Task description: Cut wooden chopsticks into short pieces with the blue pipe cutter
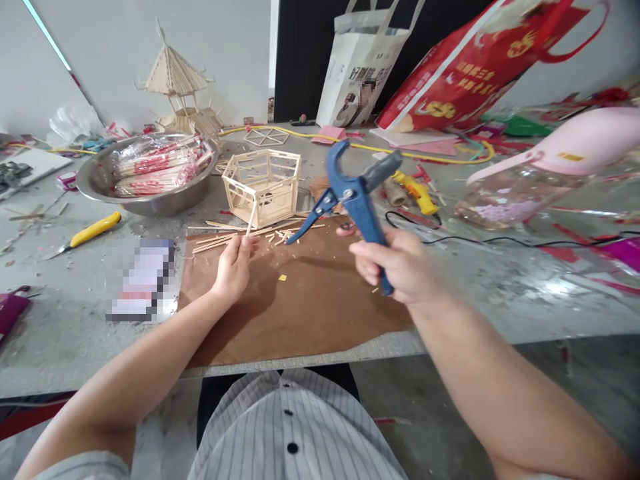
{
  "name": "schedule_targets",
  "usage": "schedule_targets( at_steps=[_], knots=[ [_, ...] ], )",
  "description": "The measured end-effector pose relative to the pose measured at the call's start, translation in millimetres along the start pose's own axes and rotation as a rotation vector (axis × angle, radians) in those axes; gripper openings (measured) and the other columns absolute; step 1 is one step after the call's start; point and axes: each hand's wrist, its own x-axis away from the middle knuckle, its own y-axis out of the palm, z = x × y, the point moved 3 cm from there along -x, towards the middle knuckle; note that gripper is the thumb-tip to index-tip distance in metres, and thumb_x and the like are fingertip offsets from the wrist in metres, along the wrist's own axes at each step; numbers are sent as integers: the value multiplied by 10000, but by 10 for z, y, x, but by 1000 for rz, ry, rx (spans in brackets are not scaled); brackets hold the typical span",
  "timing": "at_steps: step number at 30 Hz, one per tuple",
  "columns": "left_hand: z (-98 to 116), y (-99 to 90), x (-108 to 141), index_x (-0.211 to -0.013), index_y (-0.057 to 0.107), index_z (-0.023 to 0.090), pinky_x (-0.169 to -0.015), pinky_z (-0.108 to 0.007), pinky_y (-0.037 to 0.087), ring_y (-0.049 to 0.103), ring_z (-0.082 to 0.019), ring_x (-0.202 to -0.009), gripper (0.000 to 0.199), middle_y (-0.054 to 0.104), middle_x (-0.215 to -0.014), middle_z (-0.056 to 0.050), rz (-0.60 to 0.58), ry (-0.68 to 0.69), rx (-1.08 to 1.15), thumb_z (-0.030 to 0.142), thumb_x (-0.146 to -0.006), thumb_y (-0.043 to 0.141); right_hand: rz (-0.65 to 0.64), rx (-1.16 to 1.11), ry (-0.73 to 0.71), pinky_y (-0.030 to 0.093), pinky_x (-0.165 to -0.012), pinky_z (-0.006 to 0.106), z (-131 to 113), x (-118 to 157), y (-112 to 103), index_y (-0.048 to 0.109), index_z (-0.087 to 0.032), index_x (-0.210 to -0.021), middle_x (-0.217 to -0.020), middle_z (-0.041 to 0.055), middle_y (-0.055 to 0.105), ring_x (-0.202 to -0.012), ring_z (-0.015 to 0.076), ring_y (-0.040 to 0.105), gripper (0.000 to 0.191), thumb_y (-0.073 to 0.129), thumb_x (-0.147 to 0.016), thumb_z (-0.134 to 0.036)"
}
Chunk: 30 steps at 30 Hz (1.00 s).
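My left hand (234,265) pinches a thin wooden stick (252,217), which points up in front of a hexagonal stick frame (263,190). A blue cutter (357,200) is in my right hand (395,263), its hooked jaw raised and its lower handle swung out to the left. Between and below my hands lies a brown sheet (300,307). Long sticks (215,243) and several short cut pieces (280,237) rest along the sheet's back edge. A small yellow scrap (283,277) is on the sheet.
Left are a metal bowl (170,205) of packaged sticks, a yellow knife (95,230) and a phone (143,277). Behind stands a stick pagoda (175,73). Right are a yellow glue gun (419,193), black cable (480,241) and pink-lidded bottle (530,193). Bags (360,67) stand at the back.
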Motion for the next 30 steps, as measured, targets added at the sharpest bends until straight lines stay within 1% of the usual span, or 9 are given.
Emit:
schedule_targets(
  at_steps=[3,7,10,13,16,20,24,27,30],
  knots=[
    [25,16,-11,-803,473,149,-689,-256,440,569,-138,-805,301,587,-954,-78,15,-89,129,433,-785,374,-136,-208,19,303,-368,205,131,-46,345,539,-160,-846,-431,-61,441,-368,69,380,187,527,-688,-261],
    [18,53,40,-768,389,176,-408,-212,378,502,-84,-433,289,567,-670,-2,-35,-253,166,457,-796,325,-158,-337,34,403,-496,232,226,-102,689,559,-168,-743,-674,4,567,-550,97,505,105,539,-663,-233],
    [6,55,63,-727,365,186,-337,-183,274,342,-43,-328,325,429,-498,52,-35,-218,70,488,-804,271,-200,-440,28,430,-685,280,211,-112,855,554,-228,-883,-909,7,580,-785,137,542,245,527,-641,-204],
    [-16,45,59,-702,358,187,-372,-182,288,336,-47,-377,342,383,-479,51,-7,-157,-36,490,-812,242,-315,-525,45,400,-790,330,176,-80,978,522,-266,-972,-1050,3,549,-959,172,498,347,493,-632,-205],
    [-12,52,77,-696,346,190,-406,-182,315,354,-56,-416,323,382,-490,47,14,-118,-90,474,-817,250,-350,-612,67,395,-800,360,167,-44,1040,509,-254,-997,-1072,24,545,-1011,196,470,354,458,-647,-254],
    [64,134,175,-688,337,189,-423,-172,335,375,-52,-435,303,406,-526,47,-35,-75,-76,464,-808,291,-308,-696,62,407,-770,370,179,-42,1062,518,-213,-978,-1029,59,565,-978,219,490,347,424,-665,-330],
    [119,177,226,-692,374,179,-440,-173,340,391,-52,-448,309,437,-548,44,-119,-50,-100,459,-803,306,-188,-614,55,419,-738,346,186,-86,973,533,-200,-935,-913,50,593,-897,210,532,331,448,-641,-325],
    [117,95,166,-663,431,165,-481,-179,342,384,-59,-468,338,405,-508,45,-133,-23,-237,450,-800,315,-82,-464,81,429,-709,326,161,-117,744,544,-189,-886,-834,39,588,-826,200,562,299,476,-610,-283],
    [101,-1,100,-694,495,159,-492,-180,328,369,-63,-484,341,396,-516,44,-117,-15,-359,444,-790,336,-35,-171,180,432,-694,314,125,-120,385,543,-171,-874,-791,48,589,-787,196,572,288,490,-600,-246]
  ],
)
